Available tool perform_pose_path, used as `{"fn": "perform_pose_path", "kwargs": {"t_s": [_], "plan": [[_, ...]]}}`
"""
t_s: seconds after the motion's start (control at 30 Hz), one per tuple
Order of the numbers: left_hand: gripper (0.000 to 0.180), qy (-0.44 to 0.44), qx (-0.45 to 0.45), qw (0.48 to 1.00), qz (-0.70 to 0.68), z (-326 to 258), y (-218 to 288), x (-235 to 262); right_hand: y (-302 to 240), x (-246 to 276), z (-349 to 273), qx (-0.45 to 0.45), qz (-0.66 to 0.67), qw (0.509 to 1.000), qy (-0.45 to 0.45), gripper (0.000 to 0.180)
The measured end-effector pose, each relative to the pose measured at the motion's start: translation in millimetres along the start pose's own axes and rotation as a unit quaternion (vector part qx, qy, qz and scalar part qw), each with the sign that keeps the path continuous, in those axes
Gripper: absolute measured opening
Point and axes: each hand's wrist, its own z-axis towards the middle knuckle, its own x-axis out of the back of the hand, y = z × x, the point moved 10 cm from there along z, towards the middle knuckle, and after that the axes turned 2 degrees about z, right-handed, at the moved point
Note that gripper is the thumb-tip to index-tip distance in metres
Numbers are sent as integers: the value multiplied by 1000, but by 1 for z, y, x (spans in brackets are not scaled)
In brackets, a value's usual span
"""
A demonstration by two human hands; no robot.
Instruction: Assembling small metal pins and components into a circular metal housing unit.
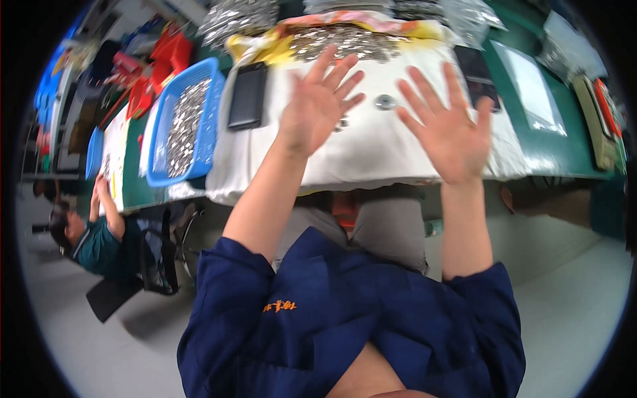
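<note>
Both hands are raised above a white cloth [371, 156] on the table, fingers spread and palms showing. My left hand [312, 113] is slightly blurred and holds nothing. My right hand [452, 132] is likewise bare, level with it on the other side. Between them a small round metal disc [385, 101] lies on the cloth. A few tiny dark pieces [341, 124] sit close to my left fingers. Beyond my fingertips a heap of small silvery metal pieces [352, 43] is spread at the cloth's far, yellow-and-orange edge.
Left of the cloth stands a blue plastic basket [154, 149] of small metal pieces. A black phone-like rectangle [247, 96] lies beside it. Another dark flat device [475, 69] and a clear plastic sheet [531, 86] are at right. A seated co-worker [106, 242] is at far left.
</note>
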Motion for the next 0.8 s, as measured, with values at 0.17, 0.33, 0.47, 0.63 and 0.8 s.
{"fn": "perform_pose_path", "kwargs": {"t_s": [0.17, 0.33, 0.47, 0.63, 0.8], "plan": [[76, 106, -36, 949, -294, -109, 36, 11, 36, 0, -22, -80, -44, 996, -25, 69], [74, 200, -104, 922, -314, -193, 50, 53, 108, 9, -35, -197, -31, 980, -13, 71], [55, 335, -107, 918, -181, -256, 50, 103, 165, 20, -47, -298, -47, 953, 9, 71], [24, 553, -16, 833, 30, -372, -1, 210, 228, 29, -75, -419, -120, 899, -27, 66], [24, 606, 25, 794, -39, -381, -49, 264, 300, 59, -98, -549, -249, 797, 34, 51]]}}
